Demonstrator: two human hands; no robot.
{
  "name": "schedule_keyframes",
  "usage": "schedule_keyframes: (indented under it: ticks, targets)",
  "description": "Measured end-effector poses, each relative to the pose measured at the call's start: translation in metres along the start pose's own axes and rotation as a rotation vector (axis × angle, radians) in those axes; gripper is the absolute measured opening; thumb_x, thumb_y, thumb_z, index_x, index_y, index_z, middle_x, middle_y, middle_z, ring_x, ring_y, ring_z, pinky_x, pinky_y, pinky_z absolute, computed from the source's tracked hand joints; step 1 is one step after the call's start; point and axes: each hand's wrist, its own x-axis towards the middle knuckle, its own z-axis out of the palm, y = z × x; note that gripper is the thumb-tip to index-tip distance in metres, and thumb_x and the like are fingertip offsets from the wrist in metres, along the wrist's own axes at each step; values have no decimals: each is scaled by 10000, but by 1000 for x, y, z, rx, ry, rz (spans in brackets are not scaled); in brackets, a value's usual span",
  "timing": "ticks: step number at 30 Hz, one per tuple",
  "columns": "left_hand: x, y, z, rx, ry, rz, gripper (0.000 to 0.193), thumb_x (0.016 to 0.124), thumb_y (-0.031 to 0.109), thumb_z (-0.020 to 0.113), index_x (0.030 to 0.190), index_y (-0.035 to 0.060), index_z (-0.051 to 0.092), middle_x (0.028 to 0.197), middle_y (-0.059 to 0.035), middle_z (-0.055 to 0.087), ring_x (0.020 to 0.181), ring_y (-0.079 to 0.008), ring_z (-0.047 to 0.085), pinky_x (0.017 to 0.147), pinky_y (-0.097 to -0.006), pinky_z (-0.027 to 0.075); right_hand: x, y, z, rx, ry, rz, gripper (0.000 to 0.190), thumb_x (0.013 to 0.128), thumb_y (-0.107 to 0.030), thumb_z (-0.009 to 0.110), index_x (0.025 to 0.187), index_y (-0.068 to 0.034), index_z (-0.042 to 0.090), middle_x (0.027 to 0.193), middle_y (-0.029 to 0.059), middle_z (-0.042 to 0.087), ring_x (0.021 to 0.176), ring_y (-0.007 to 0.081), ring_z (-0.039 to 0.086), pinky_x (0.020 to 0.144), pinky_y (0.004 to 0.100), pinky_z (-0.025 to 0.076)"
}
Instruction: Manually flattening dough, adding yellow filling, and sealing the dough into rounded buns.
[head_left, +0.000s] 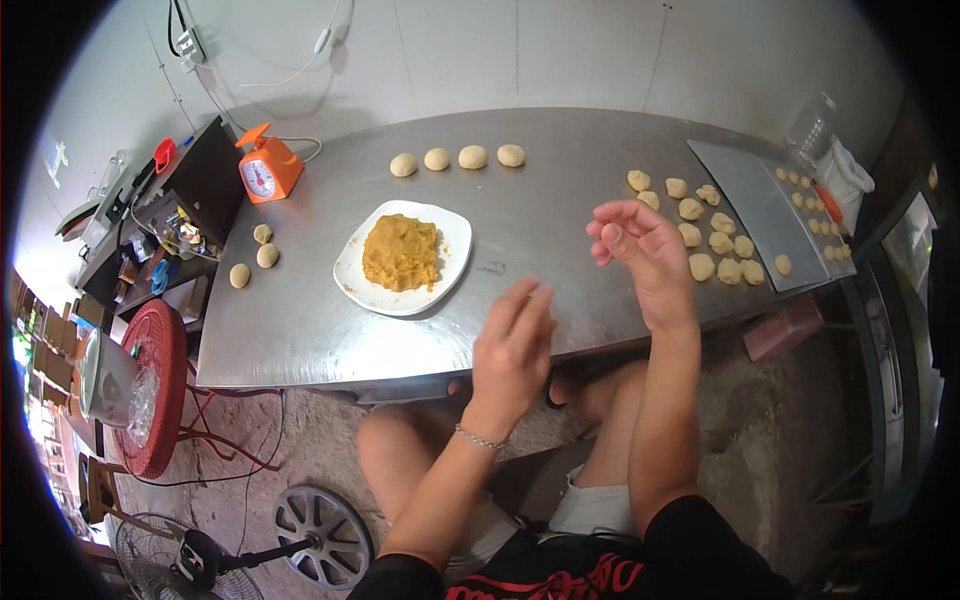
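My left hand (514, 341) is over the front edge of a stainless steel table (570, 217), fingers partly bent and slightly blurred. Its palm faces away, so I cannot see whether anything is in it. To its upper left, a mound of yellow-brown paste (401, 253) sits on a white square plate (352, 292). My right hand (649, 262) is raised with the palm partly showing, fingers curled and thumb apart from them; nothing shows in it. Beside and partly behind it lie several rough dough pieces (721, 241). Smoother dough balls (472, 157) form a row behind the plate.
An orange kitchen scale (270, 169) stands at the back left, near more dough balls (267, 256). At right, a metal tray (750, 202) carries small dough pieces (814, 202). A red stool (161, 397) and a fan (199, 555) occupy the floor at left.
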Motion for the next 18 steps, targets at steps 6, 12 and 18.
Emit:
schedule_keyframes:
  ticks: [6, 12, 18]
  targets:
    - [-6, -2, 7, 149, -275, 70, 624, 842, 145, 841, 1417, 34, 626, 1390, -232, 634, 1311, -434, 602, 1203, -569, 430, -3, 3, -7, -102, 27, 27, 286, 977, -204, 804, 1177, -24, 709, 1023, 28, 720, 875, 103, 645, 812, 274, 519]
    - [2, 2, -10, 290, -237, -21, 779, 802, 142, 847, 1504, 13, 534, 1198, -175, 687, 1144, -381, 618, 1096, -526, 442, -15, -11, 0, -726, -489, 196, 549, 783, -331, 941, 1176, -15, 725, 949, 74, 705, 864, 175, 675, 740, 334, 542]
    - [5, 3, -15, 356, -263, -183, 937, 721, 210, 918, 1542, 37, 500, 1014, -62, 694, 972, -284, 610, 970, -445, 443, -14, 7, 30, -867, -487, 290, 546, 739, -352, 928, 1123, -8, 748, 865, 124, 709, 801, 251, 696, 712, 370, 546]
